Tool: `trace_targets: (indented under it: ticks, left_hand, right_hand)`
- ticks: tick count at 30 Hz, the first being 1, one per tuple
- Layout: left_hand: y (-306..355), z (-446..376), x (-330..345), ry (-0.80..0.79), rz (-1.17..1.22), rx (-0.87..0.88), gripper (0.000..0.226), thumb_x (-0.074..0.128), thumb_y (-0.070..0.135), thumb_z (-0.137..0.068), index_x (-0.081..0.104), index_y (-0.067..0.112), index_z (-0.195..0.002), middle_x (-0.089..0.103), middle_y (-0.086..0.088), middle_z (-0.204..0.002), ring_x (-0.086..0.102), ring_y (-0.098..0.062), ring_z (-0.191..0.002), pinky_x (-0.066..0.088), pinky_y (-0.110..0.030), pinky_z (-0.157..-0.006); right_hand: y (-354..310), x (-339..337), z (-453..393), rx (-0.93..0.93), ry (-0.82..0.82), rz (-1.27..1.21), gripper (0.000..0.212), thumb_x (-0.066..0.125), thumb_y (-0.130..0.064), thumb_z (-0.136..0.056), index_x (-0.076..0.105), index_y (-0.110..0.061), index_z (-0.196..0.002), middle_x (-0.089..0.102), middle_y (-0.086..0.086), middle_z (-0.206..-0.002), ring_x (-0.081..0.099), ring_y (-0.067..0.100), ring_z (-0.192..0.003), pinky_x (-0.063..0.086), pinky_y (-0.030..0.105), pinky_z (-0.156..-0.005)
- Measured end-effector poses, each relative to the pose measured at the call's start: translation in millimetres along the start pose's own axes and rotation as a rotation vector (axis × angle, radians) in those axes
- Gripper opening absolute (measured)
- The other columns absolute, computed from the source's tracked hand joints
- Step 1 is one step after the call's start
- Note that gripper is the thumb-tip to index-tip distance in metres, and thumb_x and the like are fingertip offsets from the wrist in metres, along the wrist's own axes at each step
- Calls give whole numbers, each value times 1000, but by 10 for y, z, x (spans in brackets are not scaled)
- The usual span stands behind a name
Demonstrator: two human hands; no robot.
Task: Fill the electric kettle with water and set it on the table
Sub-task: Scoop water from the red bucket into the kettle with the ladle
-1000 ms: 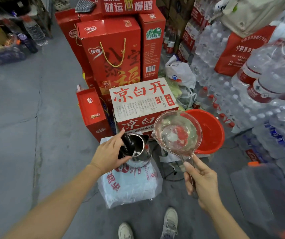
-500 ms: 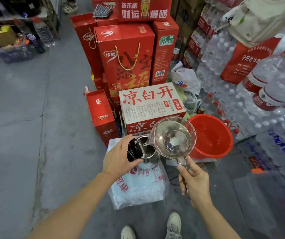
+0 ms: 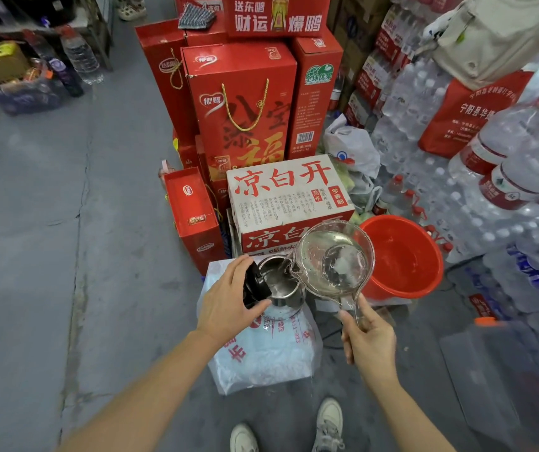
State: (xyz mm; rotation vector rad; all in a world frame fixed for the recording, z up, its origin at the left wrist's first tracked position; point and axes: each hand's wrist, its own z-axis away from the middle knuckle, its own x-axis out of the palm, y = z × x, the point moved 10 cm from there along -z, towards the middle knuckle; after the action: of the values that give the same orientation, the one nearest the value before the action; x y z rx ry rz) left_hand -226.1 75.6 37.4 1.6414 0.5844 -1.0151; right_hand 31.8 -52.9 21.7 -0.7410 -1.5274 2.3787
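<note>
A steel electric kettle (image 3: 283, 283) with its black lid tipped open stands on a white plastic-wrapped pack (image 3: 261, 360). My left hand (image 3: 229, 301) grips the lid and handle side of the kettle. My right hand (image 3: 367, 337) holds the handle of a clear plastic water ladle (image 3: 335, 259), which carries water. The ladle is tilted with its spout over the kettle's open mouth, touching or just above the rim.
A red bucket (image 3: 405, 256) with a little water sits right of the kettle. A white carton with red characters (image 3: 284, 197) and tall red gift boxes (image 3: 242, 106) stand behind. Packs of bottled water (image 3: 457, 197) fill the right side. Grey concrete floor (image 3: 33, 239) lies to the left.
The ladle has moved left from over the bucket to the kettle's mouth and tipped toward it. My left hand has kept its hold on the kettle lid.
</note>
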Motion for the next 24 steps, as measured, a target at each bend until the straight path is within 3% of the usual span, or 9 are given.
trace_targets:
  ticks: [6,9,13,16,18,20,24]
  left_hand:
    - [-12,30,-3,-5,28,-10,87,71,60,-75,33,23,-145,39,6,-150,51,-15,-126,56,-33,-85]
    - [-39,41,1,-7,44,-18,87,71,59,-75,33,24,-145,40,7,-150,50,-15,-128,56,-34,-87]
    - [-50,73,-7,-12,45,-30,88,70,59,-76,29,26,-146,39,8,-150,50,-15,-127,58,-36,-85]
    - [-51,98,-15,-18,46,-49,88,71,57,-77,27,28,-147,36,9,-152,53,-17,-125,57,-36,-82]
    - [-52,108,-27,-17,46,-63,88,72,56,-77,26,29,-147,36,10,-153,54,-17,-123,57,-37,-81]
    - [-50,116,-37,-16,39,-72,88,72,55,-77,27,29,-147,35,10,-153,54,-18,-124,56,-37,-81]
    - [-46,127,-50,-20,42,-71,89,73,54,-76,28,27,-148,36,8,-153,51,-18,-127,55,-37,-85]
  right_hand:
    - [39,-5,-43,-35,43,61,60,71,-19,-91,41,-43,-138,54,7,-52,42,20,-44,45,28,-43]
    - [87,7,-72,-40,59,110,59,72,-20,-90,46,-39,-140,57,-3,-56,44,15,-46,49,29,-48]
    - [81,39,-79,-72,72,227,59,72,-25,-89,50,-31,-144,56,-15,-62,50,10,-51,61,48,-68]
    - [28,40,-65,-103,94,285,60,71,-25,-90,48,-32,-144,58,-9,-54,52,19,-49,61,48,-66]
    - [0,37,-57,-117,106,334,60,71,-27,-90,48,-30,-145,65,4,-56,60,29,-54,60,46,-68]
    - [-37,41,-47,-145,122,401,60,70,-29,-90,48,-27,-146,64,11,-56,57,28,-53,56,44,-66]
    - [-114,92,-39,-201,124,504,58,68,-30,-92,47,-29,-146,51,4,-48,50,23,-49,48,39,-58]
